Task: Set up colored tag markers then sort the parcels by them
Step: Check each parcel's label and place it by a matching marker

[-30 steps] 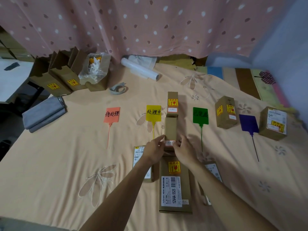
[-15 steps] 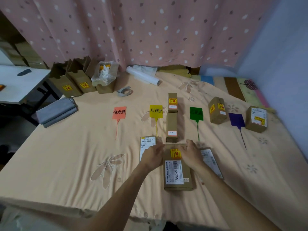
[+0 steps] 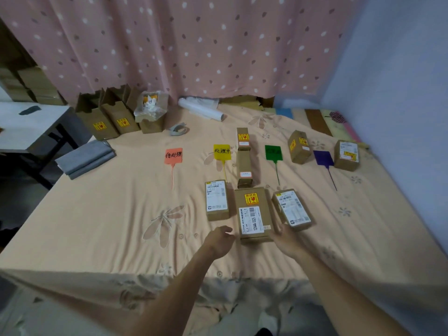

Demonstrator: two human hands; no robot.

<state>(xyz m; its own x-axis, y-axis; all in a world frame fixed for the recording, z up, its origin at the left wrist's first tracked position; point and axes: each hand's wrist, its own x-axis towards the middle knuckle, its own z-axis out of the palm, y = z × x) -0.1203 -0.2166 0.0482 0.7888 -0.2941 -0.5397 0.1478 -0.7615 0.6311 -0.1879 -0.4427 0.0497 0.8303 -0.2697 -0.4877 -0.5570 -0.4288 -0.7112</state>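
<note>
Four tag markers lie in a row on the peach bedsheet: orange tag, yellow tag, green tag, purple tag. Two slim parcels sit end to end between yellow and green. One box stands right of green, another box right of purple. Three parcels lie nearer me: a left parcel, a large middle parcel and a right parcel. My left hand hovers just left of the large parcel, holding nothing. My right hand touches its near right corner.
Open cardboard boxes and a plastic bag stand at the far left by the pink curtain. A white roll, a tape roll and folded grey cloth lie nearby. A white table stands left of the bed.
Both hands drew back from the slim parcel toward me, past the top of the large parcel to its near end. The view pulled back and shows more of the bed.
</note>
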